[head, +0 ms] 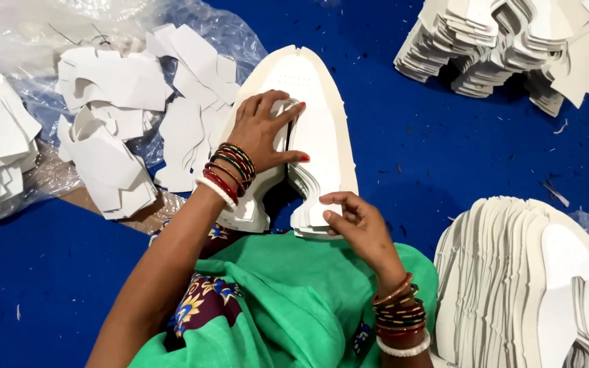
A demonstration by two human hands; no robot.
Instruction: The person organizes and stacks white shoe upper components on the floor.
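A thick stack of white shoe-upper cut-outs (318, 129) lies on the blue floor in front of me. My left hand (264, 129) rests flat on the stack's left half, fingers curled into the centre slot, pressing the pieces down. My right hand (352, 221) pinches the near edge of the stack's right leg, thumb and fingers on the layered edges. Both wrists wear coloured bangles. A green garment covers my lap below the stack.
Loose white cut-out pieces (114, 116) lie on clear plastic sheeting (28, 34) at the left. Another fanned pile of cut-outs (512, 48) sits at the top right, and a large fanned stack (526, 272) at the lower right. The blue floor (431, 150) is flecked with scraps.
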